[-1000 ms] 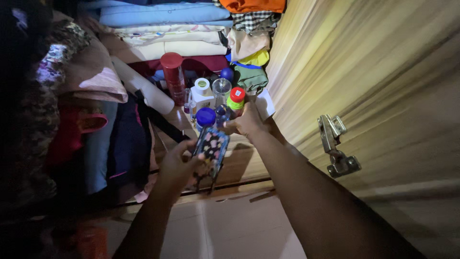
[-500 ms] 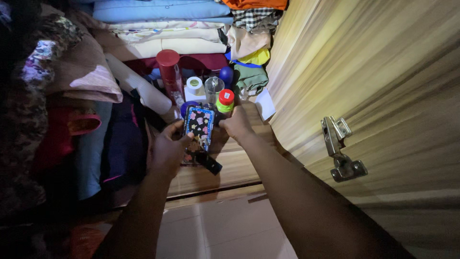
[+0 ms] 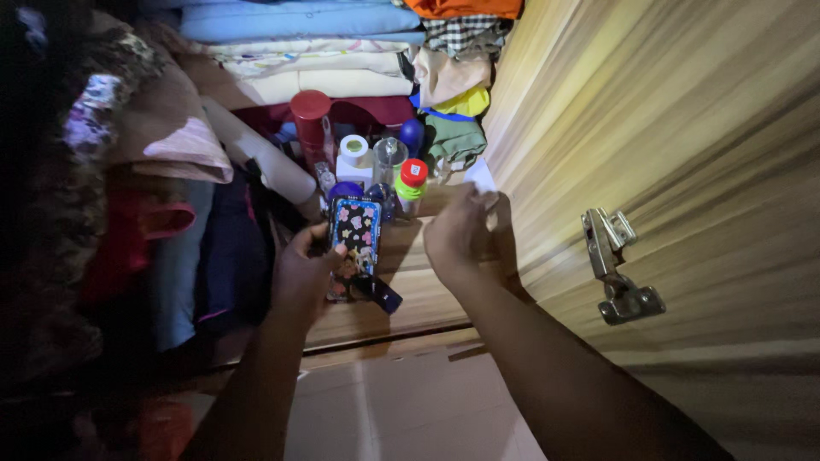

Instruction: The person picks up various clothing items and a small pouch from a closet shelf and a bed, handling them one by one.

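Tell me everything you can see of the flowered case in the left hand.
The flowered case is a flat, rounded rectangle with a blue edge and a dark face covered in pink and white flowers. It looks like hard plastic. The left hand grips it by its lower end, upright, lit side toward the camera, just in front of the bottles on the wooden shelf. A dark strap hangs below.

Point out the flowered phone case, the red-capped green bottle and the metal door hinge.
flowered phone case point(image 3: 355, 235), head view, on the middle of its patterned back.
red-capped green bottle point(image 3: 412, 173), head view, on its red cap.
metal door hinge point(image 3: 617, 266), head view, on the hinge arm.
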